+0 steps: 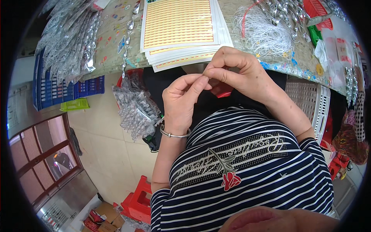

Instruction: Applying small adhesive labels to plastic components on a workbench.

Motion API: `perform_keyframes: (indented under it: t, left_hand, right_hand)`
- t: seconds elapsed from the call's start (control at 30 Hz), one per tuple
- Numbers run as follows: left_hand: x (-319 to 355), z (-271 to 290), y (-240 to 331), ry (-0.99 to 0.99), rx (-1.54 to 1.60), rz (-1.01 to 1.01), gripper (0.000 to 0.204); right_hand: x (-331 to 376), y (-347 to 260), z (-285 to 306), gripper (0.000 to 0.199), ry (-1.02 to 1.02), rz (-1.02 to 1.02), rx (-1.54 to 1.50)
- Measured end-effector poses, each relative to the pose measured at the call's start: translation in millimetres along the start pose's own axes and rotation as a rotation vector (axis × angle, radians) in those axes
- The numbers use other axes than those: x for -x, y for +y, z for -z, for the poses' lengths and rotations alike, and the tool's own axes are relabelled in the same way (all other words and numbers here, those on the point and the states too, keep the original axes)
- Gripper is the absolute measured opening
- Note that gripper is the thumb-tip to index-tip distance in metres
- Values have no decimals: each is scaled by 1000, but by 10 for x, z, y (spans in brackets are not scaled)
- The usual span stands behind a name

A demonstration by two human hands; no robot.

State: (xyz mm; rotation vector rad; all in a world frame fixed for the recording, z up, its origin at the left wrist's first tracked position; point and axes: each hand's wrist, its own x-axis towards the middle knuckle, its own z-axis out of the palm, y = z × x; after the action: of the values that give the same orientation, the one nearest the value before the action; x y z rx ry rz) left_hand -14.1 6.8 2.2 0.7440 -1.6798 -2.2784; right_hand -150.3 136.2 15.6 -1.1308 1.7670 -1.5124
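Observation:
My left hand (181,99) and my right hand (242,72) meet in front of the table's near edge. Thumb and forefinger of each are pinched together, and the fingertips touch. Whatever lies between them is too small or hidden to make out. Just beyond the hands is a stack of sheets (177,23), yellow with rows of red marks and white borders, its lower corner jutting over the edge. To the right of the stack sits a tangled bundle of white strings (268,36). A strand of shiny silver twisted pieces (130,27) lies to the left.
Clear bags of silver pieces (71,46) pile up at the table's left, above a blue crate (52,87). More bags (137,106) hang beside my left arm. A white basket (321,106) stands at right, near another person's checked sleeve (359,116). A red stool (138,201) is lower left.

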Motion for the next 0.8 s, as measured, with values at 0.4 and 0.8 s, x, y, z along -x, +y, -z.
perform_keyframes:
  t: [0.4,0.8]
  left_hand:
    - [8,28,-9,0,61,-59,10]
    - [28,4,8,-19,-88,-71,9]
  right_hand:
    - [74,121,26,21,-8,-91,-186]
    - [58,12,20,9,3,75,158]
